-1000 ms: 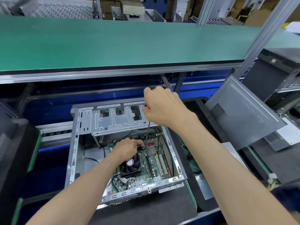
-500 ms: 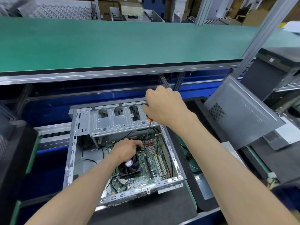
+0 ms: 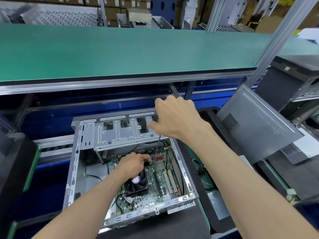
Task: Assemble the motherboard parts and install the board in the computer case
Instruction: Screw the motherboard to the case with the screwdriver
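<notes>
Since the earlier frames the right hand (image 3: 176, 118) has been rotated on the screwdriver (image 3: 156, 149), so that its thumb is now stretched out toward 9 o'clock while the other fingers are curled round the handle, which is hidden; only the thin shaft is seen below it. The orange of the handle seen half a second ago is now covered.

Nearest, the front rail of the open computer case (image 3: 74, 169) is seen on a dark mat. Inside it the motherboard (image 3: 155, 180) is laid flat, with the black cooler fan (image 3: 137, 183) at its 8 o'clock side. The left hand (image 3: 133, 165) has been kept over the fan's far edge, its fingers bent and pinched together at the screwdriver tip; whether a screw is pinched cannot be told. The shaft is held tilted, its tip set on the board beside the small silver heatsink (image 3: 159, 165).

Farther off, the metal drive cage (image 3: 120, 131) is seen across the case's 12 o'clock end. At 2 o'clock a grey side panel (image 3: 259, 125) is leaned. Beyond, a green shelf (image 3: 120, 52) is stretched across.
</notes>
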{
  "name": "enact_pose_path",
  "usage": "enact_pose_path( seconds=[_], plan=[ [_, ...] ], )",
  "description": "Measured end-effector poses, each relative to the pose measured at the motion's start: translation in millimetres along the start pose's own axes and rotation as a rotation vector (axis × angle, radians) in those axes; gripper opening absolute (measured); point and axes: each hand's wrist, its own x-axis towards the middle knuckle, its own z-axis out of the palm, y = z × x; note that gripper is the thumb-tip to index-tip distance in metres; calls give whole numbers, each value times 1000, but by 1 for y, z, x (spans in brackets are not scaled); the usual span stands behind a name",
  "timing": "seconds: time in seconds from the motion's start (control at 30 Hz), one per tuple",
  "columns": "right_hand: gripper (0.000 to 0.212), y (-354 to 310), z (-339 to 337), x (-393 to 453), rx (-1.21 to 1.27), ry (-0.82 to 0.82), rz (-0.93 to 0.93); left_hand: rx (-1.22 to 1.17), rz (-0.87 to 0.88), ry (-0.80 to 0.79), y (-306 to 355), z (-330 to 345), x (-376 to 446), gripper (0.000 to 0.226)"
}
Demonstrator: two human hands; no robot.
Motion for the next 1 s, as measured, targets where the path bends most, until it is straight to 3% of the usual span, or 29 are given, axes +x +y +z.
enact_pose_path(
  seconds=[0.03,0.13,0.23,0.37,0.47,0.57,0.63,0.77,0.93,1.0],
  plan=[
    [26,1,-2,0,90,-43,-21,1,3,4,0,0,0,48],
    [34,2,-5,-1,259,-149,-44,4,12,9,0,1,1,49],
    [19,1,1,-1,126,-43,-36,2,11,18,-3,4,3,49],
    [47,2,5,1,-63,48,17,5,23,30,-5,6,4,50],
    [25,1,-1,-1,149,-58,-61,6,23,26,-4,5,4,50],
    [30,-1,-5,-1,253,-129,-70,2,17,24,-3,3,3,50],
    [19,-4,-2,-1,157,-67,-42,1,22,10,-2,2,1,50],
    [40,-4,2,0,-52,27,29,5,17,-10,0,0,1,52],
    [32,-2,-4,-3,271,-107,-44,7,11,-21,-1,1,1,49],
    [27,-5,-1,-3,254,-63,-23,5,7,-18,-2,1,2,49]
  ],
)
